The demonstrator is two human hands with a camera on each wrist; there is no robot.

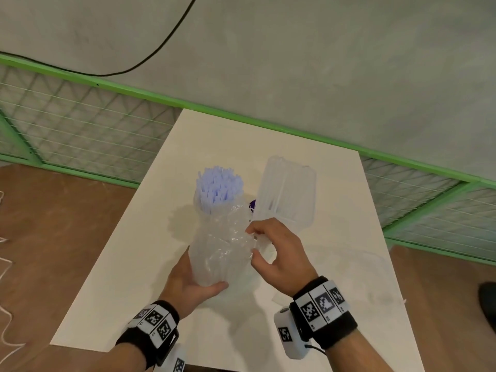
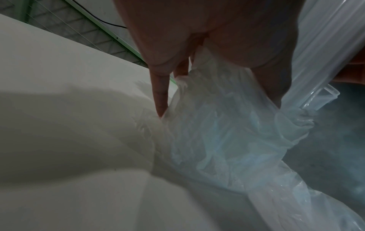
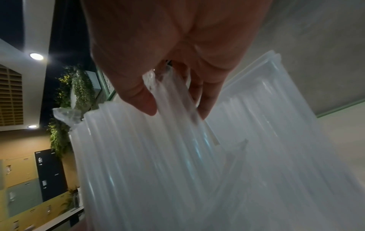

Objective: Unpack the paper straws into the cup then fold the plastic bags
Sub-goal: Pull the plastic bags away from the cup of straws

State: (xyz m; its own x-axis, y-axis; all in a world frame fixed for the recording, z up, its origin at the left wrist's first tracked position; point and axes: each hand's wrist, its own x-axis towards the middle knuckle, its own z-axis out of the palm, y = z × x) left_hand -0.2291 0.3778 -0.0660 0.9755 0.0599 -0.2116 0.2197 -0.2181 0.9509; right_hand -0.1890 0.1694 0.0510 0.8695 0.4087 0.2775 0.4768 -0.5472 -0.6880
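Observation:
A bundle of pale blue-white paper straws (image 1: 218, 187) stands upright, its tips poking out of a crumpled clear plastic bag (image 1: 225, 248). My left hand (image 1: 193, 280) grips the bottom of the bag and bundle from the left. My right hand (image 1: 252, 241) pinches the bag's crinkled film on its right side between thumb and fingers. A tall clear plastic cup (image 1: 285, 191) stands just behind, to the right. In the right wrist view the fingers (image 3: 205, 103) pull film (image 3: 169, 96) off the straws (image 3: 138, 156). In the left wrist view the bag (image 2: 217, 132) fills the centre.
The white table (image 1: 120, 291) has its left edge beside a brown floor. A faint, flat clear plastic bag (image 1: 349, 269) lies to the right. A small purple object (image 1: 252, 204) peeks out behind the bag. A green mesh fence (image 1: 80, 124) runs behind.

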